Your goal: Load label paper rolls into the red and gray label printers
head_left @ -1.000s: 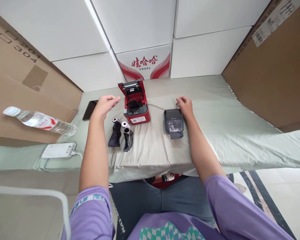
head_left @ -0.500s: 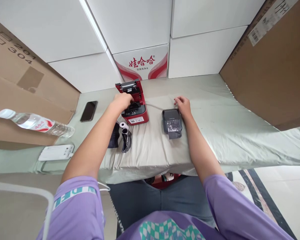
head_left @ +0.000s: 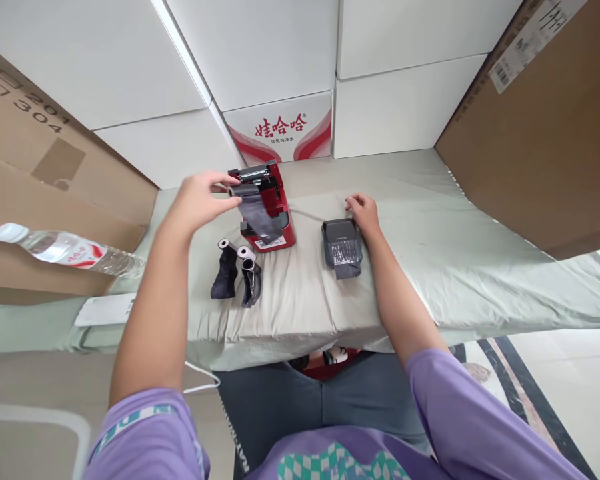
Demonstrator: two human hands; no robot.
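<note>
My left hand (head_left: 200, 200) pinches the end of a roll of dark ribbon (head_left: 253, 207) between thumb and fingers. A loose dark strip hangs from that roll in front of the red label printer (head_left: 284, 233), whose lid is raised. My right hand (head_left: 364, 212) lies on the cloth with loosely curled fingers and holds nothing. Its wrist is beside a dark grey portable printer (head_left: 342, 241), which has a dark strip coming out of its front. Below the red printer are a dark ribbon roll (head_left: 224, 273), a white-ended roll (head_left: 247, 253) and another dark roll (head_left: 251, 283).
A water bottle (head_left: 70, 248) and a white power bank (head_left: 103, 311) are at the left. Cardboard boxes stand at the left (head_left: 25, 200) and right (head_left: 540, 153). White boxes (head_left: 280, 53) line the back of the cloth-covered surface (head_left: 410, 267).
My left hand has come out of the red printer, moving up and left with the ribbon roll. My forearm now hides the phone. My right hand has stayed in place.
</note>
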